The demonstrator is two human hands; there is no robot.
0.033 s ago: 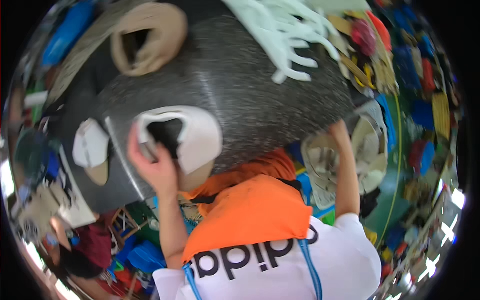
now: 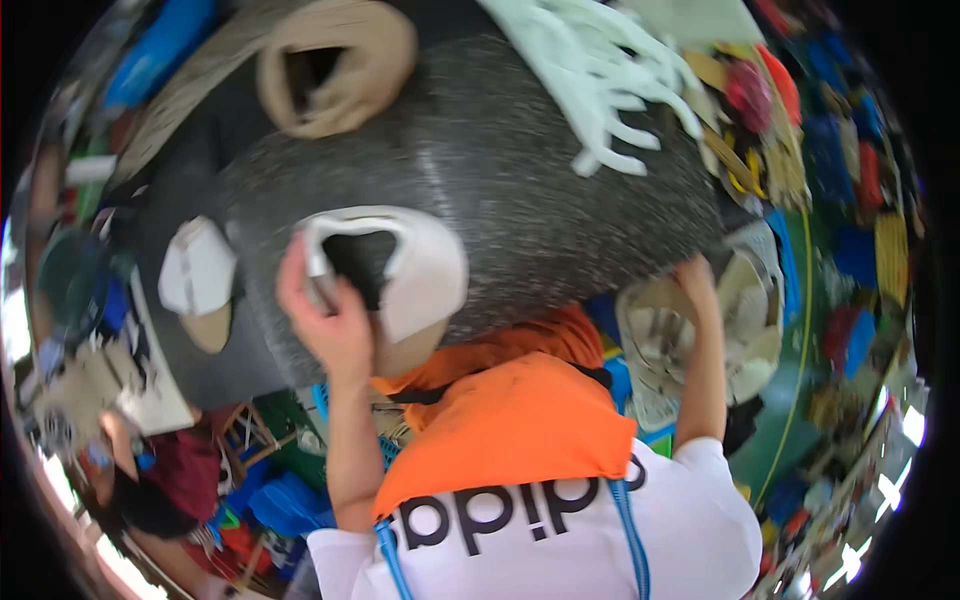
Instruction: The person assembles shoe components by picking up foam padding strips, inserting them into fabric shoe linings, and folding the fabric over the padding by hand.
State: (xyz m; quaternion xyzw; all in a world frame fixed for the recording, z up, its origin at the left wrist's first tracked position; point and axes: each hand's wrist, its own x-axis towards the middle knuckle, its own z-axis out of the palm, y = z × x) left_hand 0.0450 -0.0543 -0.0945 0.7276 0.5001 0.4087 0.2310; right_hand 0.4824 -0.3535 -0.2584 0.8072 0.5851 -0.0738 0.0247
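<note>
My left hand [image 2: 338,318] is closed on the left edge of a white and beige cap-like piece [image 2: 432,272] with a dark hollow opening. That piece rests over the near part of the dark speckled tabletop [image 2: 560,190]. Out to the right, my right hand [image 2: 693,278] reaches down at the table's corner, over a pale basket [image 2: 655,408] holding beige and whitish pieces [image 2: 745,300]. Its fingers are mostly hidden, so what they touch does not show. Another white and beige piece [image 2: 198,270] lies flat at the left.
At the far side sits a round tan piece [image 2: 375,75] with a dark opening. Pale curved strips [image 2: 600,90] lie at the far right of the table. An orange apron [image 2: 510,425] covers my front. Another person in a dark red top [image 2: 185,470] is at the lower left.
The whole scene has shifted slightly to the right in the view. My left hand keeps its grip on the white and beige piece, and my right hand stays over the basket.
</note>
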